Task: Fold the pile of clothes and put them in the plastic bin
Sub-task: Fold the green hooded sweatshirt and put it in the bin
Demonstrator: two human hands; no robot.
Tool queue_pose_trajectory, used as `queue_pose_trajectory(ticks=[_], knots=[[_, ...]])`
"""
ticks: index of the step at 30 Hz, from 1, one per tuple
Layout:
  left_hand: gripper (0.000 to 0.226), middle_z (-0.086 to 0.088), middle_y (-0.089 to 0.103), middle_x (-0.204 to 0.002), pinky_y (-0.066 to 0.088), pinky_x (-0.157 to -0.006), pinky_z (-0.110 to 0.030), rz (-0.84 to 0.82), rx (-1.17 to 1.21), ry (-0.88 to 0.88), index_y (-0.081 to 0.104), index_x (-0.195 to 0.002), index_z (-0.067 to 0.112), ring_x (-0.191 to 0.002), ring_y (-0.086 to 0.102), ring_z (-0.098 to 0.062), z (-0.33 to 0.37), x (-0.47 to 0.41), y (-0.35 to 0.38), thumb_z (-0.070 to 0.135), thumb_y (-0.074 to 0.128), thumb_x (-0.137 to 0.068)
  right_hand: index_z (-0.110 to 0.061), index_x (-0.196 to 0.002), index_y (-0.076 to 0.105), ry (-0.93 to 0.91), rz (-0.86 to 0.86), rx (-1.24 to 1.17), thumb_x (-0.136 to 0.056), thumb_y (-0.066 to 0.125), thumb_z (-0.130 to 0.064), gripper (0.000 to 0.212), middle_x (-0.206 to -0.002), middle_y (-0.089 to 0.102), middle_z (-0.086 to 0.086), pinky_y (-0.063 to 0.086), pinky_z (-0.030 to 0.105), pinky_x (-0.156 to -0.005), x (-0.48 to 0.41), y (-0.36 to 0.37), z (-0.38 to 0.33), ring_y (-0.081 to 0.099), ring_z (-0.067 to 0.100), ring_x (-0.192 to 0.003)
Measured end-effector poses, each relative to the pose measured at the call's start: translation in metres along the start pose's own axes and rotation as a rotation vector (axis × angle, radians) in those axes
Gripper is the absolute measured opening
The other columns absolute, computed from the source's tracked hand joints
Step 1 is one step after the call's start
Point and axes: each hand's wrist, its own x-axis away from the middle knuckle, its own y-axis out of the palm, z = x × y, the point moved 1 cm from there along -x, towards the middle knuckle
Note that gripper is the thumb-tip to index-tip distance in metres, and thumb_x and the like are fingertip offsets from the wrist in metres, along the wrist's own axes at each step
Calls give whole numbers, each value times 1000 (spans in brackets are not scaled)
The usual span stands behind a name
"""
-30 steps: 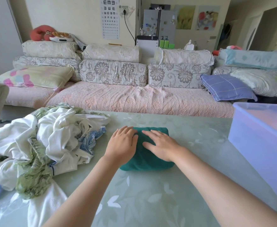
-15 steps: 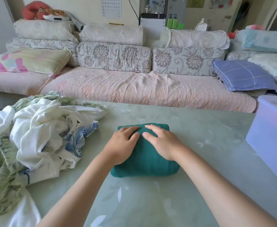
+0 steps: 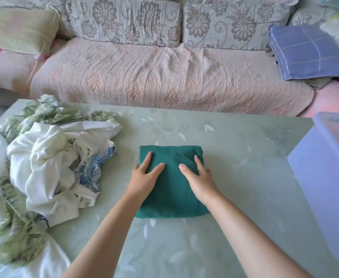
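Observation:
A folded dark green garment [image 3: 172, 157] lies as a neat rectangle in the middle of the pale green table [image 3: 244, 157]. My left hand [image 3: 144, 177] presses flat on its left half with the fingers straight and spread. My right hand [image 3: 199, 177] lies flat on its right half in the same way. A rumpled pile of white, green-leaf and blue-print clothes [image 3: 44, 167] covers the table's left side, a short gap from the green garment. The translucent plastic bin [image 3: 329, 177] stands at the right edge, partly cut off by the frame.
Behind the table runs a sofa with a pink quilted cover [image 3: 164, 77] and floral back cushions [image 3: 124, 21]. A blue checked pillow [image 3: 305, 51] lies on its right end. Bare tabletop shows between the green garment and the bin.
My hands have slid apart on the green garment, from its middle out to its left and right halves. The camera has tilted further down, so the wall and shelf are out of view.

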Motion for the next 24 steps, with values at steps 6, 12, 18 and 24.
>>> queue_pose_trajectory(ticks=[6,12,18,24], knots=[[65,16,50,-120,42,-87,-25,-91,5,-167,39,-141,53,-96,55,-4,18,28,-4,54,68,-83,-53,-149,29,115,-4,-132,-70,68,-69,89,-150,40,-8,44,33,-102,42,-2,-8,50,16,-130],[56,14,61,-122,52,-79,-23,-158,60,-203,52,-132,49,-99,64,-6,31,63,-17,43,75,-82,-51,-145,38,148,-25,-254,-67,78,-54,88,-132,57,-19,51,30,-96,92,-15,-17,61,3,-111],[56,26,60,-121,51,-96,-28,-194,57,23,48,-132,55,-105,61,4,117,89,3,42,72,-83,-52,-144,40,-10,134,-224,-69,78,-52,84,-135,53,-24,47,27,-103,133,-89,-75,54,-5,-119],[58,34,54,-124,45,-99,-23,-241,99,209,45,-136,53,-112,54,13,226,132,85,40,71,-86,-55,-144,39,-167,291,-133,-76,78,-46,78,-141,44,-29,40,28,-110,167,-227,-120,43,-9,-130]])
